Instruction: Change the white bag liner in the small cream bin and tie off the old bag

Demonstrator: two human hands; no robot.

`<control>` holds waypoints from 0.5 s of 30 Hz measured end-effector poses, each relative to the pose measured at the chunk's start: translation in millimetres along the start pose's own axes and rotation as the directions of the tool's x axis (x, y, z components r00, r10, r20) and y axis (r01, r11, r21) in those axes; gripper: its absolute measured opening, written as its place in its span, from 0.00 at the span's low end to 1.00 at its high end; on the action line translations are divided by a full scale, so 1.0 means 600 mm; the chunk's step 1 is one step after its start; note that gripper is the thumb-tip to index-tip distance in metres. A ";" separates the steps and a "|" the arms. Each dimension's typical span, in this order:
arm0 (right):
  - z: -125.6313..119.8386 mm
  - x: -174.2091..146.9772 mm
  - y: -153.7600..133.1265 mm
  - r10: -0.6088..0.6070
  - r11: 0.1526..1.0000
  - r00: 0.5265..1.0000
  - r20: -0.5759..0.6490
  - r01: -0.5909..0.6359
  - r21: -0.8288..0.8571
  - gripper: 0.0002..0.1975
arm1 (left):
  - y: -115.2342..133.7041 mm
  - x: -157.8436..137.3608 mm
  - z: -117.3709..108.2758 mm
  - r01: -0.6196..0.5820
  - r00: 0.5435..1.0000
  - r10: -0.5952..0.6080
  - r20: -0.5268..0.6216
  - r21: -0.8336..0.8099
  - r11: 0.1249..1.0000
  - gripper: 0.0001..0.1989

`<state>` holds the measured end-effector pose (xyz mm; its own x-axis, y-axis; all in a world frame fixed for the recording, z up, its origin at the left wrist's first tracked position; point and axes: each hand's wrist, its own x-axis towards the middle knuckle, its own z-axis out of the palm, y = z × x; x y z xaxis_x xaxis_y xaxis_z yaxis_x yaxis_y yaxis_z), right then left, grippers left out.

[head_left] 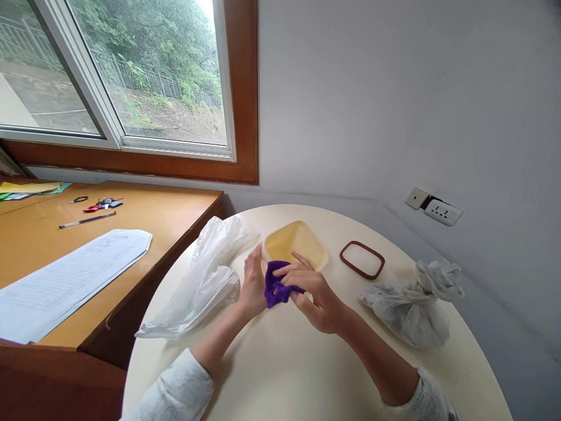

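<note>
Purple cloth (277,290) sits bunched at the near rim of a yellow tub (296,245), on the round cream table (280,374), held between both hands.

Far left: a wooden desk (170,213) under the window (114,76), with a stack of printed sheets (65,280), a pen (87,220), keys (101,203) and some coloured paper (30,188) (top left corner, partly cut off). The desk butts up against the table's left edge.

On the table's left side, a clear plastic bag (204,279) lies crumpled and flat, just beside the left hand.

Left hand (253,285) is against the left side of the cloth and the tub's near-left corner, fingers pointing up and fairly straight, thumb side pressed to the cloth. How firmly it pinches I cannot tell, since the grip side is hidden.

Right hand (312,293) comes in from the right, fingers curled over the cloth, with the index finger stretched out toward the tub's rim. It has the cloth gripped from above (thumb underneath, mostly hidden).

The tub is shallow, squarish with rounded corners and lidless, upright on the table behind the hands.

Right of the tub, apart from it, a brown rounded-rectangle ring (362,259) lies flat (looks like a seal). Farther right, near the table edge, a grey plastic bag (409,304) sits knotted at the top. On the wall beyond are a white socket (442,211) and a small plate beside it.
</note>
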<state>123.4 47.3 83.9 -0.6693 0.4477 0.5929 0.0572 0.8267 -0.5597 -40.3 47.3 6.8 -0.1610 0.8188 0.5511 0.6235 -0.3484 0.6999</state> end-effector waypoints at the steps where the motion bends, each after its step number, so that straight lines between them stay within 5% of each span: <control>1: -0.001 -0.004 0.001 -0.010 1.000 1.000 -0.015 0.010 -0.003 0.09 | 0.005 0.000 0.000 0.013 1.000 -0.013 0.009 0.010 1.000 0.45; 5: -0.008 -0.018 0.012 -0.039 0.995 0.997 -0.064 0.032 -0.095 0.08 | 0.016 0.000 0.002 0.081 0.997 -0.081 0.018 -0.001 0.997 0.50; 8: -0.022 -0.036 0.035 -0.080 0.945 0.987 -0.141 0.030 -0.326 0.06 | 0.015 0.000 0.002 0.120 0.993 -0.120 0.003 -0.032 0.992 0.53; 11: -0.045 -0.060 0.069 -0.041 0.820 0.956 -0.292 -0.135 -0.556 0.05 | 0.013 0.000 0.002 0.128 0.992 -0.128 0.005 -0.054 0.990 0.53; 13: -0.063 -0.073 0.093 0.084 0.788 0.880 -0.467 -0.346 -0.510 0.07 | 0.012 0.001 0.002 0.152 0.988 -0.150 0.025 -0.081 0.985 0.52; 15: -0.078 -0.080 0.114 0.324 0.808 0.696 -0.641 -0.556 -0.195 0.10 | 0.012 0.002 0.002 0.177 0.984 -0.173 0.047 -0.113 0.978 0.51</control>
<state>194.4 98.2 44.4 0.0274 0.7979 0.6021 0.5626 0.4856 -0.6691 -34.9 46.4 11.8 -0.2305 0.8871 0.3999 0.4947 -0.2471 0.8332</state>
